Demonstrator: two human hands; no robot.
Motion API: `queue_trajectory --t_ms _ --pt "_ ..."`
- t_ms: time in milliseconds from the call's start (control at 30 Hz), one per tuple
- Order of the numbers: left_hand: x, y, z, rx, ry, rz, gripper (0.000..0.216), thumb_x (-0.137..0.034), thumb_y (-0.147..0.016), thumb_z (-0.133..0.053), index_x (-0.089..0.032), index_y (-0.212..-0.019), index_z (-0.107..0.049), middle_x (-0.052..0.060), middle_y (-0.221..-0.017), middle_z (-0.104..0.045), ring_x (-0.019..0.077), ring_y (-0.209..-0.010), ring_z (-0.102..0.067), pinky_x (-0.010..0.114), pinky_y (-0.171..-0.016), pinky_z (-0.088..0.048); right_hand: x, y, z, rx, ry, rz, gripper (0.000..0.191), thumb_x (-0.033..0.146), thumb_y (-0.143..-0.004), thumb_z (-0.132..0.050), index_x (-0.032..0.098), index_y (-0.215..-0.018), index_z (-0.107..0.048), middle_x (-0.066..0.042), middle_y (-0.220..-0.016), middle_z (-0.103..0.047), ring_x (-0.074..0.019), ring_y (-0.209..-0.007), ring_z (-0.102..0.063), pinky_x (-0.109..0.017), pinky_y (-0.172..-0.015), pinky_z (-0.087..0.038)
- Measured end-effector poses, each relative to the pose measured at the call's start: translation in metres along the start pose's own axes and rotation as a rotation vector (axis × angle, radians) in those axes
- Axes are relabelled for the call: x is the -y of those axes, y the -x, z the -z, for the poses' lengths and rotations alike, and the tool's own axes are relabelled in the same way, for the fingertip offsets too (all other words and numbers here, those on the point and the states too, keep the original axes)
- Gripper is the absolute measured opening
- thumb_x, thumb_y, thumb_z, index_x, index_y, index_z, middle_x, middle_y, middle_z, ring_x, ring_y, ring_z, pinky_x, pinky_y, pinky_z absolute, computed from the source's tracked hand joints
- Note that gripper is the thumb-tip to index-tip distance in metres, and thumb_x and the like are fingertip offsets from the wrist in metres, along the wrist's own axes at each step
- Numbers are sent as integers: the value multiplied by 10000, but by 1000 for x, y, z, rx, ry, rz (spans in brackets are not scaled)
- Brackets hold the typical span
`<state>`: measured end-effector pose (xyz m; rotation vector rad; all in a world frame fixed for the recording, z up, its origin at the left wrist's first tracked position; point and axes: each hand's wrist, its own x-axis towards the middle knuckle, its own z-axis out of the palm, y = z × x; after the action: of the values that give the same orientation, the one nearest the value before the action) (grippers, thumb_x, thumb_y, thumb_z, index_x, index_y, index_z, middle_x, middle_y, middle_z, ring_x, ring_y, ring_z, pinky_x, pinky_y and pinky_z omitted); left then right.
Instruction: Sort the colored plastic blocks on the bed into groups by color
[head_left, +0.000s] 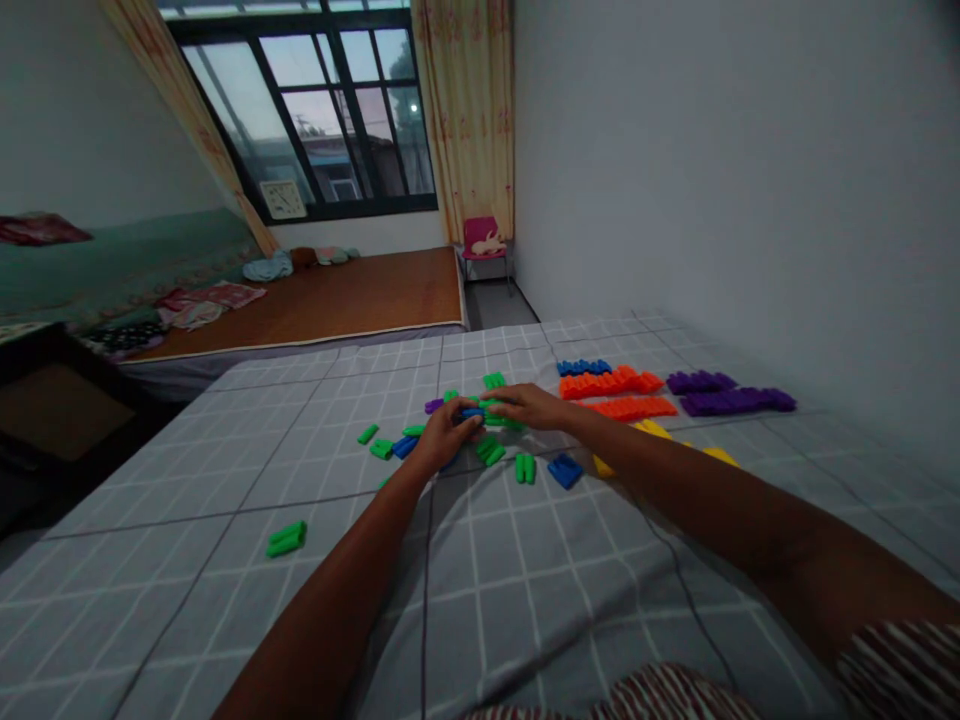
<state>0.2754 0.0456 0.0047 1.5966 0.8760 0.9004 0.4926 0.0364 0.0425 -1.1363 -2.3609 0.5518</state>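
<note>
Both my hands reach out over a grey checked bed sheet (225, 500). My left hand (444, 436) and my right hand (529, 405) meet at a small blue block (472, 411), fingers closed on it from either side. Loose green blocks (491, 450) lie around the hands, with a blue block (564, 470) just right of them and one purple piece (433, 406) at the left. Sorted rows lie to the right: blue (583, 368), orange (611, 384), purple (731, 401) and yellow (651, 429) partly hidden by my right forearm.
A lone green block (286, 538) lies nearer on the left of the sheet. A white wall (750, 200) runs along the right side. Beyond the bed are a wooden platform (337, 295), a pink chair (484, 243) and a large window (322, 110).
</note>
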Motion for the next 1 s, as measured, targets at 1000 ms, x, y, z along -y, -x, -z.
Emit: queue_trajectory --t_ms 1000 --pt "-6 16 3 -13 -1168 -134 349 -341 -944 -423 -274 -1223 -622 54 -1306 -576 235 -1026 -627 341 -836 -511 -138 26 100 -349 -234 -538 266 238 -723 -725 158 -969 -668 -29 -754 -700 -122 -622 -626 -212 -582 -518"
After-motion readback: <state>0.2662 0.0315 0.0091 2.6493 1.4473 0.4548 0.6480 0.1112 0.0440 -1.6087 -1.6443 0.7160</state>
